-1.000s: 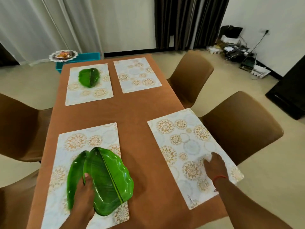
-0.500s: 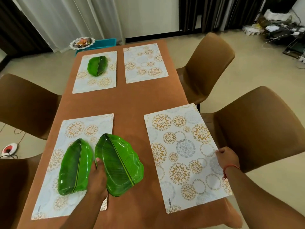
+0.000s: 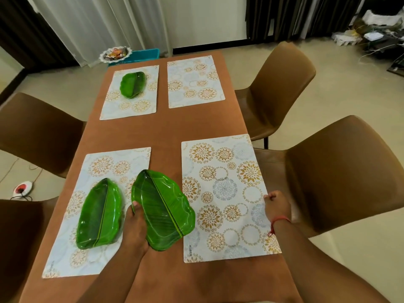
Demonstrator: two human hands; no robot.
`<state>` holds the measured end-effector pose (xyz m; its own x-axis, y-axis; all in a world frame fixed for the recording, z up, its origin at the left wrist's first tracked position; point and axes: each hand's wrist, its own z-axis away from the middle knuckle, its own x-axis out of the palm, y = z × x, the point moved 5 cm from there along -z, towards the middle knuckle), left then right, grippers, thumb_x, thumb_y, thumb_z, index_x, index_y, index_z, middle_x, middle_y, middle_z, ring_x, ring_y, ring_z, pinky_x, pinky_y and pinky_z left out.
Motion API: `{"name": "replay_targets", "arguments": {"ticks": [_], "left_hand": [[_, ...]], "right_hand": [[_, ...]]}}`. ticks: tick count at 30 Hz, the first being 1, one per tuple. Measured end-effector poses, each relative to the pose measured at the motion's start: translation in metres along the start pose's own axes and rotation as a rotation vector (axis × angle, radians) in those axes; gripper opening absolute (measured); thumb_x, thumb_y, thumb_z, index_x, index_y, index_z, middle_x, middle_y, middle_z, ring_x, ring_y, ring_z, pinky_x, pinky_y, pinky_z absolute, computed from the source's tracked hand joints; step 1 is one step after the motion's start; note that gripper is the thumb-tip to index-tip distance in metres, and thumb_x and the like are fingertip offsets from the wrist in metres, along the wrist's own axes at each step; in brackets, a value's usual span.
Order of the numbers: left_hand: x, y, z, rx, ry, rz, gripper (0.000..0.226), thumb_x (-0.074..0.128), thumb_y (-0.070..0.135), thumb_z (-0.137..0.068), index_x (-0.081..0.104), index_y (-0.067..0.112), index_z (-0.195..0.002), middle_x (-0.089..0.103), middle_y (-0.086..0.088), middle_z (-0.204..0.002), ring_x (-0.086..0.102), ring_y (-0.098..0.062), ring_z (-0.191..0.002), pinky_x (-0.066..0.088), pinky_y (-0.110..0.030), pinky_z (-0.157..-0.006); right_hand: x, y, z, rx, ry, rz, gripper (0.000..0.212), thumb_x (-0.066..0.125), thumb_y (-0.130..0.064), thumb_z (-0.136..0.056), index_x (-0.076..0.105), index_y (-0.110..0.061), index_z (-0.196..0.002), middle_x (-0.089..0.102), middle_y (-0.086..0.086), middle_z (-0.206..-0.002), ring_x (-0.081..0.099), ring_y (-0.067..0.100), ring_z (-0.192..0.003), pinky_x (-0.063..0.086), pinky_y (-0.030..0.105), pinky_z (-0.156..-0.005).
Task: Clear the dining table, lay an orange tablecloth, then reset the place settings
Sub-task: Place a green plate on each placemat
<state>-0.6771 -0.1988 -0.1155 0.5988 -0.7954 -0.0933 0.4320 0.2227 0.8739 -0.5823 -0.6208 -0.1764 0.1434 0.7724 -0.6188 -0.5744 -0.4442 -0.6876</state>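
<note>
The left hand (image 3: 135, 226) grips a green leaf plate (image 3: 162, 209), lifted between the two near mats; a second plate (image 3: 99, 214) lies on the left mat (image 3: 65, 254). The right hand (image 3: 277, 207), fingers curled, pinches the right mat (image 3: 225, 193) at its edge on the orange cloth (image 3: 161, 130)

"KUBER" printed on near right placemat (image 3: 227, 197), lower left corner
</note>
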Motion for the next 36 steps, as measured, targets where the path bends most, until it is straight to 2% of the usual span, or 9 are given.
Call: {"name": "replay_targets", "arguments": {"ticks": [2, 5, 7, 13, 19, 23, 26, 31, 36], "left_hand": [[-0.003, 0.004, 0.001, 0.015, -0.002, 0.014, 0.035, 0.035, 0.048, -0.106, 0.069, 0.047, -0.099, 0.074, -0.002, -0.11, 0.069, -0.029, -0.106, 0.053, -0.056, -0.094], [-0.01, 0.008, 0.005, 0.016, 0.021, 0.041, 0.041, 0.035, 0.05, -0.105, 0.057, 0.028, -0.132, 0.07, -0.008, -0.121, 0.068, -0.03, -0.11, 0.053, -0.056, -0.095], [-0.016, 0.008, 0.004, 0.021, 0.029, 0.052, 0.045, 0.035, 0.049, -0.105, 0.052, 0.023, -0.138, 0.07, -0.007, -0.121, 0.068, -0.029, -0.109, 0.054, -0.054, -0.094], [-0.029, 0.006, 0.005, 0.021, 0.043, 0.039, 0.047, 0.035, 0.054, -0.102, 0.057, 0.024, -0.132, 0.073, -0.004, -0.114, 0.07, -0.026, -0.106, 0.058, -0.049, -0.088], [-0.035, 0.004, 0.006, -0.025, 0.066, 0.048, 0.028, 0.036, 0.053, -0.103, 0.061, 0.041, -0.106, 0.074, 0.004, -0.103, 0.071, -0.019, -0.097, 0.06, -0.036, -0.073], [-0.036, 0.003, 0.005, -0.035, 0.067, 0.038, 0.027, 0.036, 0.053, -0.103, 0.06, 0.041, -0.104, 0.073, 0.001, -0.107, 0.07, -0.022, -0.099, 0.06, -0.041, -0.078], [-0.037, 0.001, 0.001, -0.032, 0.073, 0.032, 0.027, 0.036, 0.054, -0.102, 0.061, 0.043, -0.101, 0.072, 0.0, -0.109, 0.07, -0.023, -0.101, 0.06, -0.045, -0.082], [-0.038, -0.003, -0.002, -0.056, 0.062, 0.055, 0.049, 0.037, 0.055, -0.102, 0.05, 0.028, -0.14, 0.067, -0.007, -0.125, 0.065, -0.031, -0.112, 0.053, -0.058, -0.095], [-0.036, -0.004, -0.002, -0.053, 0.046, 0.082, 0.051, 0.038, 0.053, -0.103, 0.045, 0.026, -0.145, 0.066, -0.007, -0.126, 0.066, -0.029, -0.111, 0.054, -0.056, -0.094]], "right_hand": [[0.009, -0.007, 0.002, -0.018, -0.013, 0.001, 0.009, 0.059, -0.021, -0.097, 0.06, -0.018, -0.088, 0.064, 0.002, -0.088, 0.06, 0.023, -0.081, 0.048, 0.031, -0.071], [0.021, -0.016, 0.006, -0.041, -0.022, 0.038, 0.009, 0.06, -0.023, -0.096, 0.061, -0.02, -0.088, 0.065, 0.003, -0.087, 0.062, 0.026, -0.081, 0.052, 0.034, -0.073], [0.027, -0.02, 0.009, -0.059, -0.022, 0.061, 0.009, 0.061, -0.022, -0.096, 0.06, -0.02, -0.087, 0.064, 0.004, -0.087, 0.062, 0.029, -0.081, 0.051, 0.034, -0.073], [0.035, -0.02, 0.016, -0.096, -0.05, 0.126, 0.013, 0.06, -0.022, -0.097, 0.056, -0.021, -0.084, 0.063, 0.004, -0.084, 0.061, 0.029, -0.077, 0.05, 0.033, -0.068], [0.036, -0.023, 0.013, -0.112, -0.07, 0.192, 0.015, 0.06, -0.023, -0.097, 0.055, -0.022, -0.083, 0.058, 0.002, -0.079, 0.056, 0.025, -0.073, 0.041, 0.029, -0.063], [0.035, -0.023, 0.014, -0.132, -0.035, 0.241, 0.021, 0.061, -0.022, -0.096, 0.051, -0.024, -0.078, 0.053, -0.006, -0.07, 0.049, 0.012, -0.062, 0.032, 0.022, -0.052], [0.038, -0.024, 0.015, -0.141, -0.038, 0.263, 0.023, 0.061, -0.023, -0.096, 0.05, -0.023, -0.076, 0.054, -0.007, -0.07, 0.05, 0.011, -0.062, 0.03, 0.02, -0.05], [0.042, -0.025, 0.019, -0.127, -0.06, 0.261, 0.021, 0.062, -0.027, -0.095, 0.05, -0.026, -0.078, 0.054, -0.006, -0.07, 0.051, 0.015, -0.063, 0.036, 0.026, -0.055], [0.04, -0.024, 0.028, -0.108, -0.064, 0.291, 0.019, 0.061, -0.031, -0.095, 0.051, -0.025, -0.08, 0.053, -0.005, -0.071, 0.052, 0.02, -0.067, 0.042, 0.03, -0.064]]}}
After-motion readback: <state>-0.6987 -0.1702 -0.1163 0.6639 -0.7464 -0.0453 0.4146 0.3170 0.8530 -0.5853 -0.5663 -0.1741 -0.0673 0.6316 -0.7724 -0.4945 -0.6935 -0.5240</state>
